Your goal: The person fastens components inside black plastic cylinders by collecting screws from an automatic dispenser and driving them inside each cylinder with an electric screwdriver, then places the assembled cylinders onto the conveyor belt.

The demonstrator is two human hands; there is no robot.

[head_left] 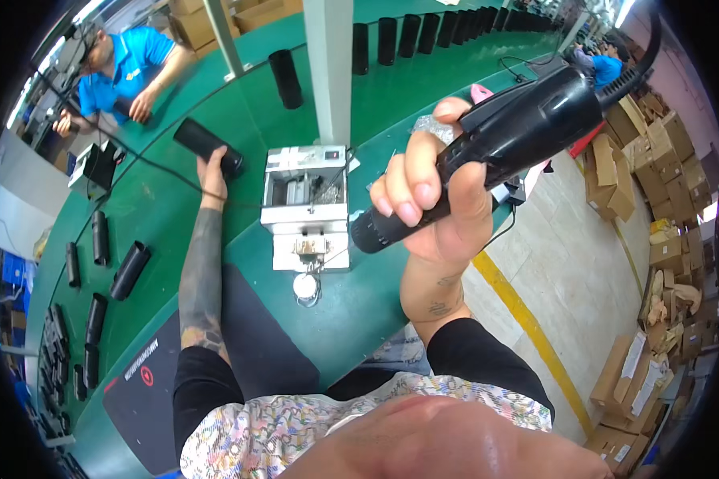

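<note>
Black corded tool [535, 120]: centre right to upper right of frame, raised in front of the camera, tilted, narrow end down-left, thick end up-right; cord leaving from the thick end.
Right hand [443, 191]: clamped around the narrower part of the tool, fingers on the left side, thumb on the near side.
Black cylinder [193, 137]: upper left of centre, tilted, open end up-left, held over the green table.
Left hand [213, 172]: closed on the lower right end of the cylinder; well apart from the right hand.
Metal machine [305, 215]: mid-frame, between both forearms, on the table; open-topped box section, small fixture in front.
White round piece [305, 285]: just below the machine.
Grey post [330, 76]: top centre, directly behind the machine.
Standing cylinder [286, 80]: left of the post, upright, apart from the others.
Row of cylinders [410, 36]: upright, curving along the top edge toward upper right.
Loose cylinders [129, 270]: left and lower left, many crowded together near the rim.
Green table [359, 307]: under all of these; dark mat [260, 331] at lower left of centre.
Co-worker [136, 68]: upper left, blue shirt, across the table.
Cardboard boxes [611, 176]: right side, on the floor beyond a yellow line [527, 319].
</note>
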